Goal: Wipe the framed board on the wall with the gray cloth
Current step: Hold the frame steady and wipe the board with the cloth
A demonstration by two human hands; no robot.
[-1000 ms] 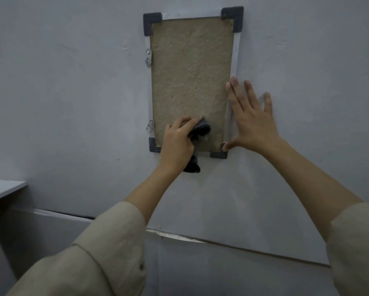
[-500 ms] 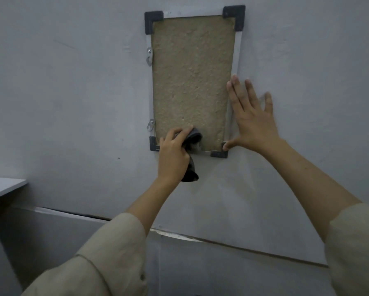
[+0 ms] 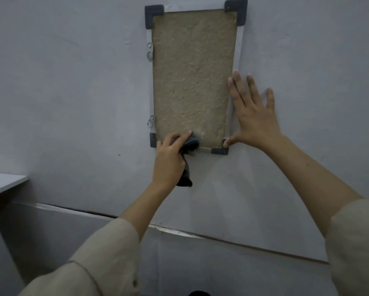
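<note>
A tan, rough-surfaced board (image 3: 192,73) in a thin light frame with dark corner pieces hangs upright on the grey wall. My left hand (image 3: 170,161) is shut on a dark gray cloth (image 3: 191,144) and presses it against the board's bottom edge, left of centre; the cloth's tail hangs below the frame. My right hand (image 3: 254,112) lies flat with fingers spread on the wall beside the frame's right edge, its thumb touching the lower right corner piece (image 3: 221,149).
Two small metal brackets (image 3: 150,52) sit on the frame's left side. A white shelf corner (image 3: 4,184) juts in at the left. A wall seam or ledge (image 3: 200,233) runs across below the board.
My left hand has slid the cloth down the board to its bottom edge and slightly left. My right hand has stayed in place against the frame.
</note>
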